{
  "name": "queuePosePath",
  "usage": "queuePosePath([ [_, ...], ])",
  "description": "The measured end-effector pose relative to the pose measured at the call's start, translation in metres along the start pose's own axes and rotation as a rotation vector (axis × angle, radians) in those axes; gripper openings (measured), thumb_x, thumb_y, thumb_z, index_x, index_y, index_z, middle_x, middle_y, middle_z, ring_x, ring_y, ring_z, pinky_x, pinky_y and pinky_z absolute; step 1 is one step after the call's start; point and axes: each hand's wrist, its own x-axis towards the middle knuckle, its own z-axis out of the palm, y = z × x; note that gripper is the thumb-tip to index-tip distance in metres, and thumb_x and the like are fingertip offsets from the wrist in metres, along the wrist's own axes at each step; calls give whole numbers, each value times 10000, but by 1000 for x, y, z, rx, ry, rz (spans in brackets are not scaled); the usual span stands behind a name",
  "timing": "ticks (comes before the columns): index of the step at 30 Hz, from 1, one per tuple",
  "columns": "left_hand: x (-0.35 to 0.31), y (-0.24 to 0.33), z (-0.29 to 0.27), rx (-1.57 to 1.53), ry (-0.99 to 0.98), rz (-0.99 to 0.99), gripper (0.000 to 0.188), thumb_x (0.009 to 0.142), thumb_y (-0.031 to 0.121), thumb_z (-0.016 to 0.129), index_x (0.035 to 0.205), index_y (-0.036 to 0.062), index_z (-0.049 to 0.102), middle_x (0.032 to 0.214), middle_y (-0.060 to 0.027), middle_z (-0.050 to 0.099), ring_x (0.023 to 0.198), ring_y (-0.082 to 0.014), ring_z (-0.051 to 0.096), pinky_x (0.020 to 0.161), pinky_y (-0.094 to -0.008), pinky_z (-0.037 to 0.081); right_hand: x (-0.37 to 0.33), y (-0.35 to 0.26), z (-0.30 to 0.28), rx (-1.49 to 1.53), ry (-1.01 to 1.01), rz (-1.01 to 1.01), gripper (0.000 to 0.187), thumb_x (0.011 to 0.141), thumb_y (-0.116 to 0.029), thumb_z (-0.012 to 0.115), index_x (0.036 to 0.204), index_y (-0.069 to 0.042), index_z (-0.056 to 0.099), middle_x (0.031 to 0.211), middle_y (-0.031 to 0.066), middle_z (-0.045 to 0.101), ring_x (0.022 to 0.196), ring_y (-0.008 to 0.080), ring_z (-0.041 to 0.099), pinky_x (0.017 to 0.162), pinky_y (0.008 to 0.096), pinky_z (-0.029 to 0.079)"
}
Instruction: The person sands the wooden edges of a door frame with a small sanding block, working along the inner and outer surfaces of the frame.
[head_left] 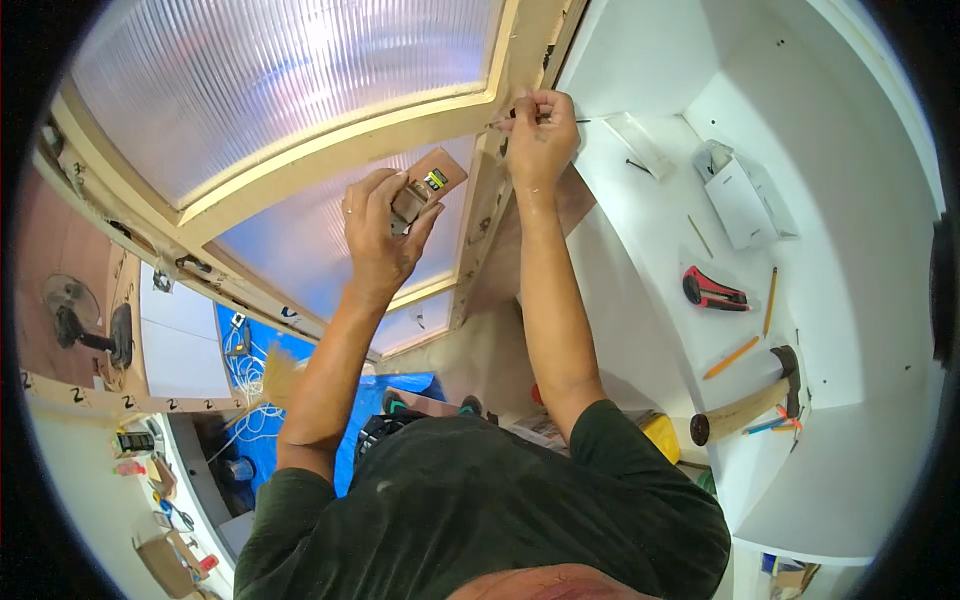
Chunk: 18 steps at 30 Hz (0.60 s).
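My left hand [378, 225] is raised in front of the lower ribbed panel, its fingers closed round a small brown rectangular block [452, 170]. The block carries a yellow-and-black label, and a metallic piece shows beside it. Higher up and to the right, my right hand [541, 140] is pinched at the edge of the pale wooden door frame [483, 215]. Something thin pokes out on both sides of those fingers; I cannot make out its kind. Upper and lower ribbed translucent panels [300, 90] fill the frame.
In the white cabinet at right lie a red-and-black utility knife [715, 290], a pencil [770, 300], an orange pencil [731, 358], a wooden-handled hammer [745, 408] and a white box [738, 203]. A blue sheet [262, 338] and white cable [250, 380] cover floor at left.
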Motion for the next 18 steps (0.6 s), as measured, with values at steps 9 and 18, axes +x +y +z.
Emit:
queuePosePath([
  [9, 13, 12, 43, 19, 41, -50, 605, 740, 110, 964, 1279, 52, 694, 1263, -180, 665, 1151, -382, 645, 988, -469, 537, -43, -15, -42, 59, -143, -1, 289, 988, -86, 751, 1255, -6, 670, 1148, 110, 685, 978, 167, 712, 791, 305, 576],
  [18, 110, 28, -4, 105, -424, 357, 525, 756, 23, 833, 1266, 102, 741, 1248, -114, 658, 1231, -371, 607, 1015, -479, 543, -73, -23, -49, -63, -307, -461, 696, 843, -113, 853, 1484, -63, 587, 1437, 168, 544, 1254, 385, 615, 1010, 485, 538],
])
